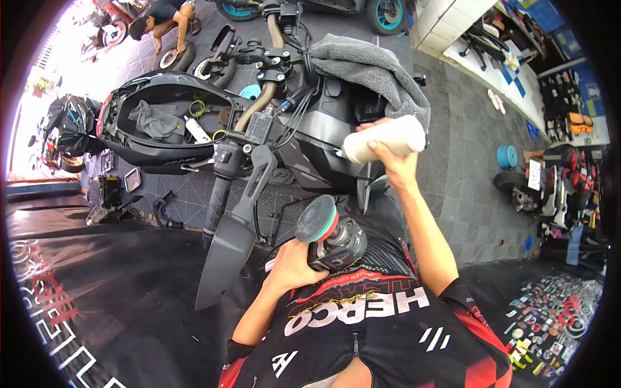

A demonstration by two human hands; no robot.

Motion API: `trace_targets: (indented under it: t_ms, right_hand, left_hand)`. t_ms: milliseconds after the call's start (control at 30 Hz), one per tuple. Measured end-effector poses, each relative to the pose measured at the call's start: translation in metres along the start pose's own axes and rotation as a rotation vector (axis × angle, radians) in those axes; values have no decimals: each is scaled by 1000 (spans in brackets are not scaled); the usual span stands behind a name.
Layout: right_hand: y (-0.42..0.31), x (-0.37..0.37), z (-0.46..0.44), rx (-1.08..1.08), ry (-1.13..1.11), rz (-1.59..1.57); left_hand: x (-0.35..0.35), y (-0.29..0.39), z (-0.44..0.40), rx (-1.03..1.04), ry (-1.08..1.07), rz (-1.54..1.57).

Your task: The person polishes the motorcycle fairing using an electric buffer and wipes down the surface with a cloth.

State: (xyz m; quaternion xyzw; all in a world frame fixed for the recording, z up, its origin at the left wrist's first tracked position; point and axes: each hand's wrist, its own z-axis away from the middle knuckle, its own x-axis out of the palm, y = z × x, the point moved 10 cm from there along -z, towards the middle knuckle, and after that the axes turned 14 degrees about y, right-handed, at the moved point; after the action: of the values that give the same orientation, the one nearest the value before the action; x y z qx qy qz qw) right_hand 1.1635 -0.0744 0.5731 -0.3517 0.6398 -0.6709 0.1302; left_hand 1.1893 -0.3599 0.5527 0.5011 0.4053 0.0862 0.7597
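My right hand (396, 161) is wrapped round a white bottle (387, 138), tilted nearly on its side above the dark body panels (323, 132) of a motorbike. Close to my chest, my left hand (294, 266) grips a polisher (345, 244). The tool's round pad (316, 218), dark with a green and red edge, faces up and to the left. A grey towel (369, 61) is draped over the bike just beyond the bottle.
The handlebar (262, 107) and mirror (226, 255) jut out at left. An open compartment (162, 119) holds a cloth, tape rolls and a white tube. A crouching person (169, 19) is at upper left. More motorbikes (559, 184) stand around.
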Motion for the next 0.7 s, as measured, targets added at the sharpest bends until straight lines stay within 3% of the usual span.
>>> trace_targets:
  t_ms: [233, 433, 467, 500, 567, 633, 700]
  right_hand:
    - [-2, 23, -6, -7, -6, -11]
    - [-41, -54, 38, 557, 245, -387]
    - [-45, -74, 33, 607, 217, -439]
    - [-50, -94, 27, 656, 185, -494]
    - [-51, -142, 4, 689, 232, -457]
    - [-44, -181, -15, 699, 491, -377]
    - [-34, -203, -41, 628, 361, -141]
  left_hand:
    - [8, 10, -6, 18, -36, -54]
    - [13, 17, -6, 63, 49, -13]
    - [18, 16, -6, -18, 4, 1]
    - [15, 25, -8, 23, 97, 30]
    - [25, 24, -8, -35, 74, 18]
    - [36, 25, -6, -32, 105, -10]
    - [41, 50, -8, -15, 133, -63]
